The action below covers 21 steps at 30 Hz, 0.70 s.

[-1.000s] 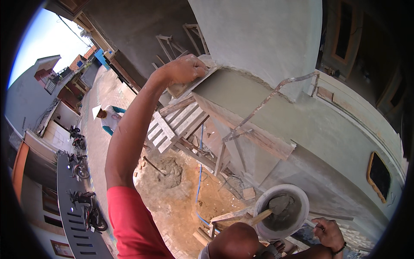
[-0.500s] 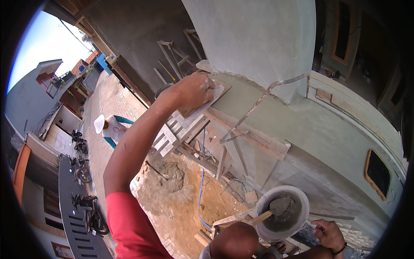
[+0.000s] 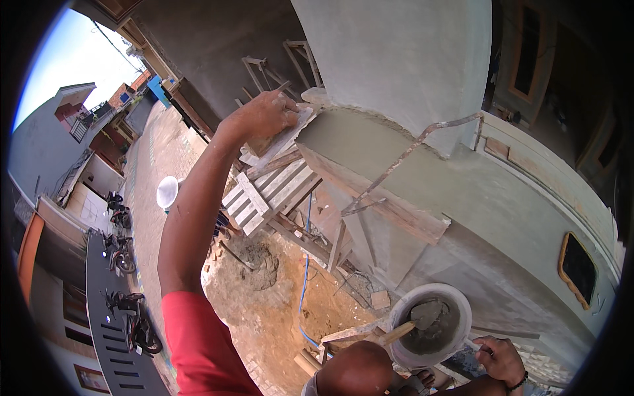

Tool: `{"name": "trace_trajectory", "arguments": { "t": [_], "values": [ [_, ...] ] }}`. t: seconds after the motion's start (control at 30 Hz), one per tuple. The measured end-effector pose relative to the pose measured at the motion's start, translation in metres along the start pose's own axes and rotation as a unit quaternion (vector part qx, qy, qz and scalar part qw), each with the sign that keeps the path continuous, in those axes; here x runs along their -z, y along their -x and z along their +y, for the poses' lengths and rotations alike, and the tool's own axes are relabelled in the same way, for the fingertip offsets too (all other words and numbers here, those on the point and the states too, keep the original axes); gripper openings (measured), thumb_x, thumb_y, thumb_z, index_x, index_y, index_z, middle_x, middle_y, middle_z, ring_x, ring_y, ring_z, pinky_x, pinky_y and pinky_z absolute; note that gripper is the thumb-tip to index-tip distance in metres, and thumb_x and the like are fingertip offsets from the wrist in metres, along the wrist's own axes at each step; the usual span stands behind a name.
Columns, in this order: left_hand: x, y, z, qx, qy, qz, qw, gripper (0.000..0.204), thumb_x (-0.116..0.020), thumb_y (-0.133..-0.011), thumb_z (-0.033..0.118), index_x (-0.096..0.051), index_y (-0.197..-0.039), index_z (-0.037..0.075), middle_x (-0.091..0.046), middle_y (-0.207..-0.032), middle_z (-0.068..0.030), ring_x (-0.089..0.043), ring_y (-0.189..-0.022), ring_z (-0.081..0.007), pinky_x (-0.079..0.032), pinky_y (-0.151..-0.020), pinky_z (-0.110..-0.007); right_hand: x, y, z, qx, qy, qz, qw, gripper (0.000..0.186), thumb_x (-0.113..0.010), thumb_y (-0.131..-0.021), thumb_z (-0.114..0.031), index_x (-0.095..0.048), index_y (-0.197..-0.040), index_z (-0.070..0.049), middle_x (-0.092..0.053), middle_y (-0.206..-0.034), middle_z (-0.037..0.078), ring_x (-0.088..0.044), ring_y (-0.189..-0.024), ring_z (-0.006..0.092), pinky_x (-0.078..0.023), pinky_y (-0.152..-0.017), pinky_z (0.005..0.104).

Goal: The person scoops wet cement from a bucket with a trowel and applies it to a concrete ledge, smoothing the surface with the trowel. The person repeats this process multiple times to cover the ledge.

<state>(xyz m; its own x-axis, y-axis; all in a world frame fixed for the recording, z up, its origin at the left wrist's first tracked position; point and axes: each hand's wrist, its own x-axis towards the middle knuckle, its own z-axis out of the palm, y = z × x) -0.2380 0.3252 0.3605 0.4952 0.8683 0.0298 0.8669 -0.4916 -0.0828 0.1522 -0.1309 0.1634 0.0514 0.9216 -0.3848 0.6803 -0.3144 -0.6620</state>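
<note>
My left hand (image 3: 267, 115), at the end of a stretched-out arm in a red sleeve, grips a flat plastering float (image 3: 285, 140) by its back. The float is at the far left end of a ledge topped with smooth grey wet mortar (image 3: 360, 135). A wooden board (image 3: 376, 198) runs along the ledge's front edge. My right hand (image 3: 500, 360), with a dark bracelet on the wrist, has curled fingers with nothing visible in them. It is beside a whitish bucket (image 3: 465, 310) of mortar. A trowel (image 3: 401, 332) with a wooden handle rests in the bucket.
A bent, spattered metal rod (image 3: 422, 138) crosses over the ledge. Wooden slats (image 3: 264, 204) stand below its left end. On the ground are a mortar heap (image 3: 261, 267) and a blue hose (image 3: 304, 284). A person in a white hat (image 3: 167, 193) is beyond my arm.
My left hand has drawn the float leftward, off toward the ledge's end, baring more smooth mortar. The person in the white hat has bent lower. My right hand has barely moved.
</note>
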Motion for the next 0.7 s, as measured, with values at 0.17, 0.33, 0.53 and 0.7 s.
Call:
{"name": "trace_trajectory", "arguments": {
  "t": [0.17,0.33,0.53,0.7],
  "values": [
    [-0.006,-0.027,0.026,-0.032,-0.016,-0.045,0.998,0.039,-0.056,-0.090,0.029,-0.066,-0.121,0.008,-0.058,-0.124,-0.0143,-0.048,-0.126,-0.0291,-0.038,-0.109,-0.039,-0.001,0.000,0.001,0.005,0.009,0.008,1.000,0.029,-0.068,-0.082,-0.011,-0.065,-0.109,-0.002,-0.070,-0.074,0.014,-0.070,-0.067,0.0262,-0.055,-0.066,0.0339],
    [-0.005,-0.014,0.033,-0.027,-0.056,-0.098,0.993,0.041,-0.056,-0.089,0.028,-0.066,-0.121,0.005,-0.059,-0.121,-0.0167,-0.050,-0.123,-0.0310,-0.040,-0.107,-0.040,-0.001,0.001,-0.002,0.001,0.004,0.007,1.000,0.028,-0.067,-0.082,-0.010,-0.065,-0.109,-0.002,-0.070,-0.074,0.014,-0.070,-0.067,0.0263,-0.054,-0.065,0.0341],
    [0.002,0.047,0.031,-0.031,-0.074,-0.153,0.985,0.042,-0.056,-0.087,0.025,-0.066,-0.122,0.003,-0.061,-0.114,-0.0170,-0.054,-0.118,-0.0317,-0.042,-0.104,-0.039,-0.004,0.002,0.001,-0.003,0.011,0.021,1.000,0.028,-0.067,-0.082,-0.010,-0.065,-0.109,-0.003,-0.070,-0.073,0.014,-0.070,-0.067,0.0272,-0.054,-0.065,0.0346],
    [0.015,0.068,0.011,-0.005,-0.073,-0.071,0.995,0.043,-0.055,-0.086,0.024,-0.065,-0.124,0.006,-0.059,-0.116,-0.0165,-0.054,-0.117,-0.0302,-0.043,-0.104,-0.037,-0.003,0.000,0.006,0.001,0.001,0.007,1.000,0.029,-0.068,-0.081,-0.012,-0.066,-0.109,-0.004,-0.069,-0.074,0.013,-0.070,-0.068,0.0281,-0.054,-0.066,0.0350]
  ]
}}
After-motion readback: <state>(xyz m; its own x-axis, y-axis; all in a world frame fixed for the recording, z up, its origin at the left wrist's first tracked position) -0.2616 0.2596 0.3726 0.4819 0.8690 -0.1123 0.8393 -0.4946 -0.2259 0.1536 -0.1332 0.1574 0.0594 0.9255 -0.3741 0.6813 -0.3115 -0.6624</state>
